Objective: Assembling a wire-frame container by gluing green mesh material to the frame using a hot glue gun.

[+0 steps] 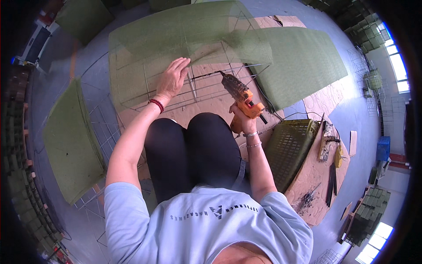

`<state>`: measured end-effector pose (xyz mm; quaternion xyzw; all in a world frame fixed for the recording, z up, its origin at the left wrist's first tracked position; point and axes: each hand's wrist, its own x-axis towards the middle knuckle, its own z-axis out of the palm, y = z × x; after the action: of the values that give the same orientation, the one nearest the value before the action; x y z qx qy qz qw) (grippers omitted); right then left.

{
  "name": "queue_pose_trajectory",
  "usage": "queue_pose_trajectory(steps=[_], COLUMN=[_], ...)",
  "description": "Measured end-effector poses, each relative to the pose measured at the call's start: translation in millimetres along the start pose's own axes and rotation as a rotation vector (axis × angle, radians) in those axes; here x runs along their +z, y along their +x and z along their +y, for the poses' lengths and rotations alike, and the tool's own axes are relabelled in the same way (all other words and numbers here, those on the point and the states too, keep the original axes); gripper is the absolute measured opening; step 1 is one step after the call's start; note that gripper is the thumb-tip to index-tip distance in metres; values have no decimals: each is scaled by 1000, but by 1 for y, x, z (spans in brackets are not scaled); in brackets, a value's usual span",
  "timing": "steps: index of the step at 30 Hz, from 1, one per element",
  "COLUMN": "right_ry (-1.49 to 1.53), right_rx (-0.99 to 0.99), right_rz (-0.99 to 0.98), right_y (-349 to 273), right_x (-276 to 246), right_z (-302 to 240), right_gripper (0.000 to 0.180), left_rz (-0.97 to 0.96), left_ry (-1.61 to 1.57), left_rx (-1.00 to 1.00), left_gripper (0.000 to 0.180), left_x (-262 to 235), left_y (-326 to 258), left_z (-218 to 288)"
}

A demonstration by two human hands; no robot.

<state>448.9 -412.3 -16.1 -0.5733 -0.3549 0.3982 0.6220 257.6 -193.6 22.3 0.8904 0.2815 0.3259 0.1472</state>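
My right hand [241, 118] is wrapped round the grip of an orange glue gun [250, 103], whose front is crusted with dark residue. Its nozzle points away from me, close to a wire of a thin metal frame [193, 90]; a dark strip runs along that wire from the tip. My left hand [172, 79] hovers or rests over the frame's left part with fingers stretched out, holding nothing visible. Green mesh sheet [167, 37] covers the frame's far side, and its near edge lies by my left fingertips. Whether those fingertips touch the mesh, I cannot tell.
Another green mesh panel [303, 61] lies right of the frame, on cardboard [323, 94]. An upturned-looking green plastic basket [290, 149] stands by my right forearm. Beyond it, cardboard holds black sticks [332, 185] and a stained block [326, 141]. A mesh-covered frame [72, 141] is at left.
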Motion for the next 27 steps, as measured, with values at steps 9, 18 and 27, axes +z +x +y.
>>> queue_pose_trajectory(steps=[9, 18, 27], right_ry=[54, -44, 1], right_rx=[18, 11, 69], right_rz=[101, -37, 29], right_y=[-3, -2, -2], right_x=[-15, -3, -6], right_z=[-7, 6, -4], right_gripper=[14, 12, 11], left_rz=[15, 43, 31], left_ry=[-184, -240, -156], left_rx=[-91, -182, -77], left_gripper=[41, 44, 30], left_x=[-3, -2, 2], left_y=[2, 4, 2], left_z=[2, 6, 1])
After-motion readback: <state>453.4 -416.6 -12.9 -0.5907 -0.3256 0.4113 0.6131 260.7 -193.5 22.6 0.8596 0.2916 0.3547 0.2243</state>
